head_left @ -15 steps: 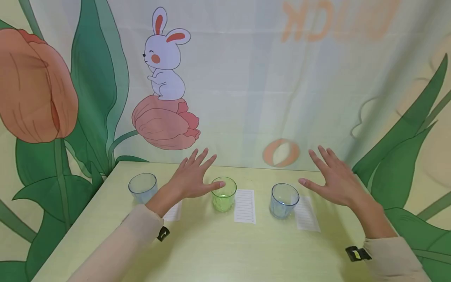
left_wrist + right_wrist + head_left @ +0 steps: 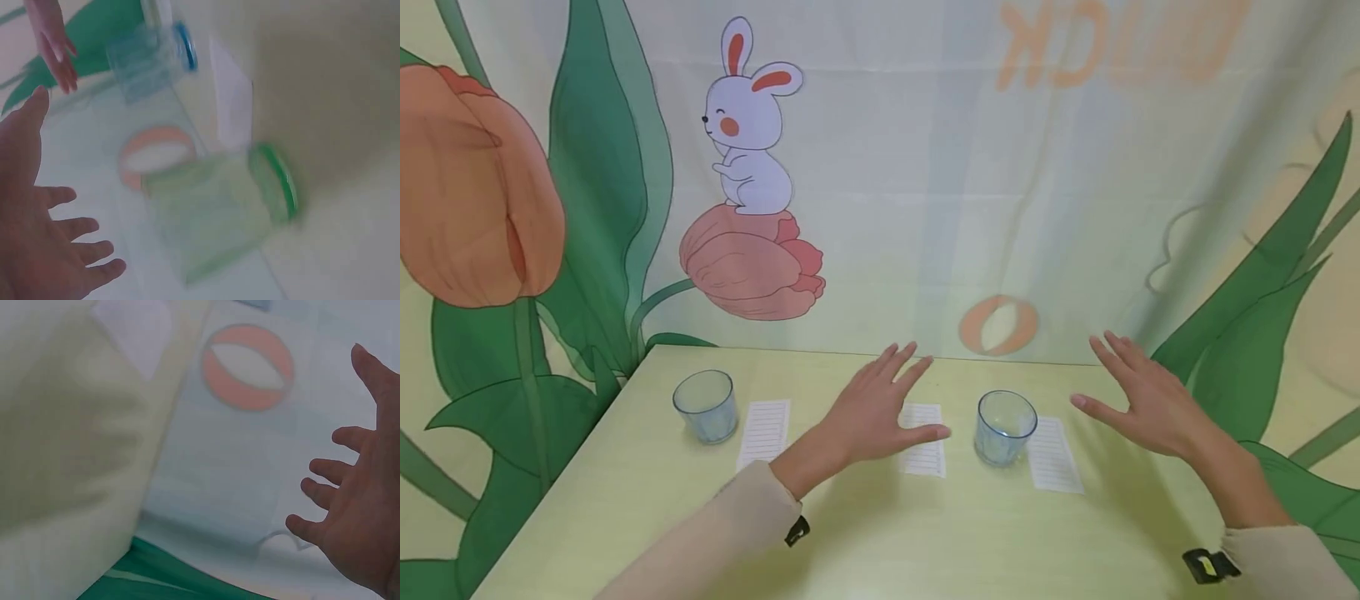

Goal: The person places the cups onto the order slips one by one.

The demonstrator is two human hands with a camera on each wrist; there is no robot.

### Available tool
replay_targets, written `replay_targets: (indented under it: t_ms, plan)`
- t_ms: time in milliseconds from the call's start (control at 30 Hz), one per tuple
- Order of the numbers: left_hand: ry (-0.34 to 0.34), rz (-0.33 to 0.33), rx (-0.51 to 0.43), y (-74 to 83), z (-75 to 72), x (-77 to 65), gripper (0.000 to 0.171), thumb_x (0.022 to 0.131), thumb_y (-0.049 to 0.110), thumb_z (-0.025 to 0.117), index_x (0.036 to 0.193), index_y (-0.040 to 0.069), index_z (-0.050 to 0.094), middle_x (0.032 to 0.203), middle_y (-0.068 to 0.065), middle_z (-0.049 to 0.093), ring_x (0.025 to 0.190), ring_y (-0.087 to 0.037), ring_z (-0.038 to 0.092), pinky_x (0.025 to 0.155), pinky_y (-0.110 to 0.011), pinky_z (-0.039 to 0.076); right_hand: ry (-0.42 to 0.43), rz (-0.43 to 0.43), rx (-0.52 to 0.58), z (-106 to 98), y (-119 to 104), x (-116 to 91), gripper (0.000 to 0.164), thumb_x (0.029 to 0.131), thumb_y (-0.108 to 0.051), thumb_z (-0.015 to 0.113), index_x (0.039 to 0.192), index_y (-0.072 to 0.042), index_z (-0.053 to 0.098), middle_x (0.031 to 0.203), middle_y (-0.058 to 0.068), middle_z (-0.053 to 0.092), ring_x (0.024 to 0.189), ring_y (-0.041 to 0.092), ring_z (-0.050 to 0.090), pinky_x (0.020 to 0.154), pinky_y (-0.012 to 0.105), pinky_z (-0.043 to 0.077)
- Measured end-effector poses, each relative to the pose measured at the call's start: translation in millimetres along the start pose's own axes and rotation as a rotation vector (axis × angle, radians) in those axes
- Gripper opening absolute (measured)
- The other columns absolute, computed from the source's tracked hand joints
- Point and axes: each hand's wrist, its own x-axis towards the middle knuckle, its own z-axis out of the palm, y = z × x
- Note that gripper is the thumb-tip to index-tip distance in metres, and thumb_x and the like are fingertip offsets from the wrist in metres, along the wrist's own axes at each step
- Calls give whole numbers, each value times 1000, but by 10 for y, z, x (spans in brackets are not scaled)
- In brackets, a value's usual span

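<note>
My left hand (image 2: 872, 417) hovers over the middle of the table, fingers spread and straight, holding nothing. In the head view it hides the green glass (image 2: 212, 212), which the left wrist view shows beside the hand, apart from it. To the right, my right hand (image 2: 1157, 408) is held in the air with fingers extended, empty. Left of it stands a blue-tinted glass (image 2: 1004, 429). Another bluish glass (image 2: 707, 408) stands upright at the table's left side.
Lined paper slips lie beside the glasses: a left slip (image 2: 764, 429), a middle slip (image 2: 925, 458) partly covered by my left hand, and a right slip (image 2: 1054, 454). Behind the table (image 2: 955, 542) hangs a printed curtain (image 2: 910, 208) with a rabbit and tulips.
Both hands have shifted to the right and slightly nearer. The left hand now covers the green glass in the head view and uncovers the left slip. The glasses have not moved.
</note>
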Motion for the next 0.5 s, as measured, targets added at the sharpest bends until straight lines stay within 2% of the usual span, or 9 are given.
replay_targets:
  t_ms: [133,233,367,500]
  plan:
    - [31,59,-8,312,287,99,102,92,79,60,168,17,32,174,-8,27,161,-30,23,125,-48,33,-42,-22,14,184,142,-83,95,100,-50,71,170,-7,21,170,27,26,148,57,33,108,77,34]
    - [12,68,-25,494,493,186,104,93,79,59,168,14,30,173,-8,29,160,-29,24,124,-45,35,-62,-45,21,328,204,-155,96,98,-51,73,166,-1,28,167,28,31,147,55,36,109,74,36]
    - [-24,14,-73,652,696,322,107,92,81,58,168,10,28,173,-8,30,160,-26,26,122,-42,39,-82,-54,38,504,262,-238,98,95,-52,76,163,4,33,166,28,35,148,53,37,111,72,36]
    - [-31,-48,-146,739,830,455,109,92,80,60,167,8,27,172,-7,31,157,-22,32,116,-39,45,-100,-53,52,678,322,-310,98,94,-54,77,161,6,37,165,27,37,148,52,37,114,70,35]
